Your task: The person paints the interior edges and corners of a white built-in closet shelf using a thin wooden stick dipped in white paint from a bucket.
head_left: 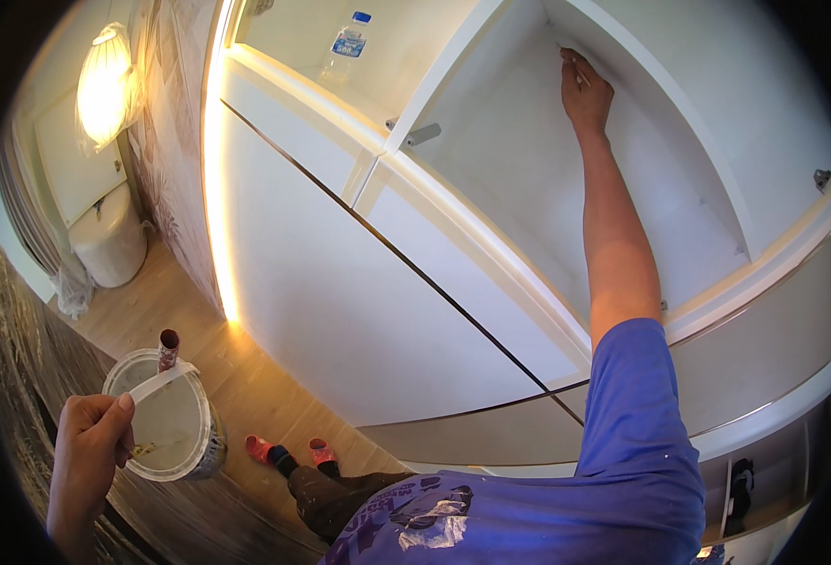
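Observation:
At lower left, my left hand (90,443) pinches one end of a flat white strip (163,379) between thumb and fingers. The strip stretches over a round white bucket (205,435), toward a dark red tube (169,350) standing at the bucket's far rim. My right arm reaches into an open white cabinet compartment (505,122). Deep inside, by the inner corner, my right hand (587,99) is closed with its fingers pinched together. Something small and pale shows between those fingers, too small to name.
A clear plastic bottle (345,47) with a blue cap stands in the neighbouring compartment. Grey hinge fittings (423,135) stick out at the divider. White cabinet fronts (340,282) lie below, edged by a glowing light strip (216,188). A wrapped lamp (107,85) hangs at upper left.

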Action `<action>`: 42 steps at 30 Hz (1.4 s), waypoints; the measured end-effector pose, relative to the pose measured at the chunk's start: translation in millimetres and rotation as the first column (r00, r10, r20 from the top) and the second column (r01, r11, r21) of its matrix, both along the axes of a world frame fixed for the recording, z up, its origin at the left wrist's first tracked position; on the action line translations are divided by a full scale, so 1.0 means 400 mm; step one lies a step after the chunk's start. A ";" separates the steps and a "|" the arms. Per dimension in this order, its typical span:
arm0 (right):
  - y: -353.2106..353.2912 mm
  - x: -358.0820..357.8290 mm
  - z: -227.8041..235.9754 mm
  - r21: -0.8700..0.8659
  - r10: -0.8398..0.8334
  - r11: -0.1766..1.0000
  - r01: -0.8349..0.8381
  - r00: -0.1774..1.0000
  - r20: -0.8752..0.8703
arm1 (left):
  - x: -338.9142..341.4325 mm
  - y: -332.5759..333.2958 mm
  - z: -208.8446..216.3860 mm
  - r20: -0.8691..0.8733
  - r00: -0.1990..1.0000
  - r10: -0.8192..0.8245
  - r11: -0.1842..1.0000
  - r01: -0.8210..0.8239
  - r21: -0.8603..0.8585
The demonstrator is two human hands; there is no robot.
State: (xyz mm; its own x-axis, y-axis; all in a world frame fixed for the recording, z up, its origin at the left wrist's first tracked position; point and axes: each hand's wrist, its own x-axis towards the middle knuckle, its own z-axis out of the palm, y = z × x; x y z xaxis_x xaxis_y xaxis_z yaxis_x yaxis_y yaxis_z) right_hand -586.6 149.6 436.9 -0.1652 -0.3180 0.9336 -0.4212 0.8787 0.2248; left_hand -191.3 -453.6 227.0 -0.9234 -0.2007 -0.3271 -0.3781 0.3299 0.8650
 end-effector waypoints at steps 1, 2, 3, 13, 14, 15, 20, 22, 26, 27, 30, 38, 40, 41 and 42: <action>0.001 0.001 -0.001 -0.011 -0.024 1.000 0.025 0.999 0.033 | 0.001 0.000 -0.004 0.001 1.000 0.013 1.000 -0.013 -0.002; 0.002 0.002 -0.004 -0.022 -0.048 0.999 0.050 0.997 0.066 | 0.002 0.003 -0.007 -0.002 0.999 0.040 0.999 -0.040 -0.002; 0.003 0.003 -0.010 -0.012 -0.068 0.998 0.069 0.993 0.093 | 0.003 0.007 -0.011 -0.005 0.998 0.066 0.998 -0.066 -0.003; 0.007 0.013 -0.012 0.006 -0.121 0.992 0.123 0.972 0.202 | -0.001 -0.001 0.008 0.017 1.000 -0.011 1.000 0.011 0.013; 0.002 0.014 -0.013 -0.002 -0.107 0.994 0.109 0.976 0.189 | -0.001 -0.001 0.006 0.012 1.000 -0.005 1.000 0.005 0.011; -0.003 0.013 -0.013 -0.009 -0.098 0.995 0.101 0.981 0.169 | -0.001 -0.001 0.002 0.007 1.000 0.001 1.000 -0.001 0.009; -0.009 -0.003 -0.006 -0.014 -0.043 0.999 0.044 0.997 0.063 | -0.001 0.000 0.008 0.009 1.000 -0.024 1.000 0.024 -0.001; -0.008 -0.008 -0.004 -0.022 -0.040 0.999 0.041 0.998 0.039 | -0.001 0.000 0.009 0.000 0.999 -0.032 0.999 0.032 -0.013; -0.009 -0.009 -0.003 -0.013 -0.054 0.998 0.054 0.998 0.016 | 0.002 0.003 -0.005 -0.029 1.000 0.009 1.000 -0.010 -0.023; -0.007 -0.005 -0.007 -0.013 -0.070 0.997 0.071 0.996 0.059 | 0.001 0.001 -0.001 -0.026 1.000 -0.005 1.000 0.005 -0.021; -0.009 0.012 -0.019 -0.008 -0.086 0.996 0.088 0.988 0.129 | 0.001 -0.001 -0.001 -0.016 1.000 -0.016 1.000 0.015 -0.017; -0.005 0.011 -0.014 -0.045 -0.068 0.996 0.071 0.996 0.056 | 0.000 0.005 -0.003 0.000 1.000 0.026 1.000 -0.026 -0.014; -0.007 0.006 -0.012 -0.031 -0.059 0.998 0.060 0.998 0.014 | 0.000 0.002 -0.002 0.006 1.000 0.014 1.000 -0.014 -0.006; -0.007 0.003 -0.010 -0.024 -0.055 0.998 0.055 0.998 -0.007 | -0.001 0.000 0.000 0.009 1.000 -0.001 1.000 0.001 -0.004; -0.006 0.001 -0.009 -0.026 -0.053 0.998 0.053 0.999 -0.006 | -0.001 -0.002 0.003 0.012 1.000 -0.016 1.000 0.016 -0.002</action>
State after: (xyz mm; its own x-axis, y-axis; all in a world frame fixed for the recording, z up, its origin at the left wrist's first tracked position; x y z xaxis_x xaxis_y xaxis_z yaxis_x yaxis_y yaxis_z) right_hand -586.2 147.2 433.4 -0.1749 -0.2847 0.9425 -0.3722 0.9054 0.2044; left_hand -191.8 -454.5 228.3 -0.9225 -0.1863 -0.3380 -0.3831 0.3375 0.8598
